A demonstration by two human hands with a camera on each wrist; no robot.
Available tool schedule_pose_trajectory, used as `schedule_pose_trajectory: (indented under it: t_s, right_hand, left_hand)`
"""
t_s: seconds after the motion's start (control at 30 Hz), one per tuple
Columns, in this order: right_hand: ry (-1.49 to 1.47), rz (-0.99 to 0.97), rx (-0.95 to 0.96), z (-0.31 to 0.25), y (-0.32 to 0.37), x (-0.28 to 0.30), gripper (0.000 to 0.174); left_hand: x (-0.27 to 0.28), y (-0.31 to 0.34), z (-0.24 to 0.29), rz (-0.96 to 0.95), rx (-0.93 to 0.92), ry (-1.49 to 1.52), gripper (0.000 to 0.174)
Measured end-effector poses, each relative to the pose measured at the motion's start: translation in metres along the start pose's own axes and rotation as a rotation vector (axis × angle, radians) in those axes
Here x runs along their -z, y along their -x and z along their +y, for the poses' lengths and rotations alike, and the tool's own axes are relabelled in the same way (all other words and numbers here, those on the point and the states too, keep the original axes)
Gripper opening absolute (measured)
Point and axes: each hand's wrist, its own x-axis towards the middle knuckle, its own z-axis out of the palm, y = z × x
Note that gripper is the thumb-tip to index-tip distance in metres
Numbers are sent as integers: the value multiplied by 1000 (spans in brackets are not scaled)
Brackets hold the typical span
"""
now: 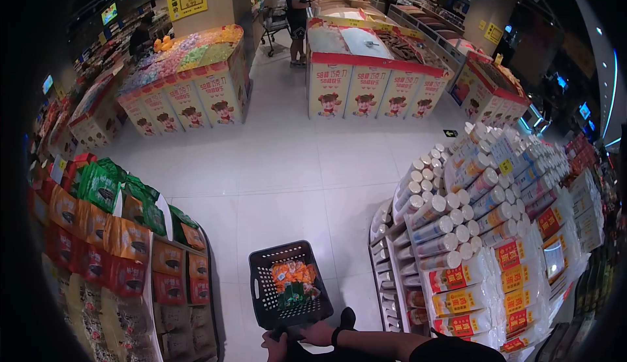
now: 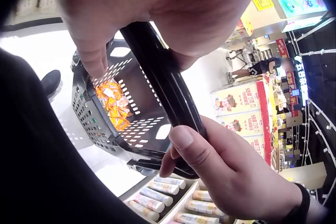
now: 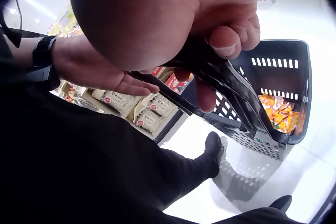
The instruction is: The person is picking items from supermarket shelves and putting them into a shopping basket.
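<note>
A black plastic shopping basket point(image 1: 256, 296) with slotted sides hangs in front of the body in the head view. Orange packets point(image 1: 294, 274) and a dark green packet point(image 1: 294, 296) lie inside it. My right hand point(image 2: 236, 171) grips the black basket handle point(image 2: 168, 85), thumb over the top and fingertips underneath. Close to the camera in the left wrist view, my left hand point(image 2: 152, 3) holds the handle's other part between thumb and fingers. In the right wrist view this left hand point(image 3: 94, 66) reaches in from the left, beside the right hand point(image 3: 173, 14).
Shelves of bagged snacks point(image 1: 98, 225) stand on the left. On the right rises a display of white-capped tubes point(image 1: 450, 225) and packaged goods point(image 1: 464, 300). Farther off are candy bins point(image 1: 196, 87), a bulk counter point(image 1: 366, 87) and a person point(image 1: 297, 22) by a cart point(image 1: 271, 25).
</note>
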Motion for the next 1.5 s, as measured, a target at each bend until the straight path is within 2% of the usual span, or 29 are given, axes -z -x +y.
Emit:
schedule_pose_trajectory:
  t_s: [0.17,0.27,0.43,0.5,0.6,0.67,0.83,0.93,1.23,1.4,1.5]
  right_hand:
    - [-62,46,-91,-17,-69,19,45]
    - [11,9,-274,-31,-118,46,42]
    - [27,-65,-385,-38,-192,109,52]
    - [28,-11,-395,-35,-217,123,53]
    - [25,56,-426,-29,-253,139,52]
    - [18,111,-442,-23,-276,152,52]
    - [-45,251,-504,-5,-329,189,52]
    - [-88,349,-519,20,-350,204,51]
    - [-259,343,-529,104,-363,280,48]
    - [-332,425,-618,147,-356,319,39]
    - [-358,450,-693,178,-352,340,33]
  left_hand:
    - [52,-75,-3,-127,-221,-101,76]
    - [70,-136,0,-197,-319,-31,74]
    - [100,-211,49,-255,-349,99,76]
    - [125,-223,90,-233,-358,72,76]
    - [121,-293,98,-195,-498,-19,75]
    - [138,-325,130,-278,-576,61,74]
    - [156,-410,212,-341,-614,-177,60]
    - [163,-423,284,-386,-545,-266,60]
    - [111,-498,398,-480,-602,-474,59]
    - [67,-533,462,-610,-595,-575,69]
    - [35,-543,511,-709,-522,-633,77]
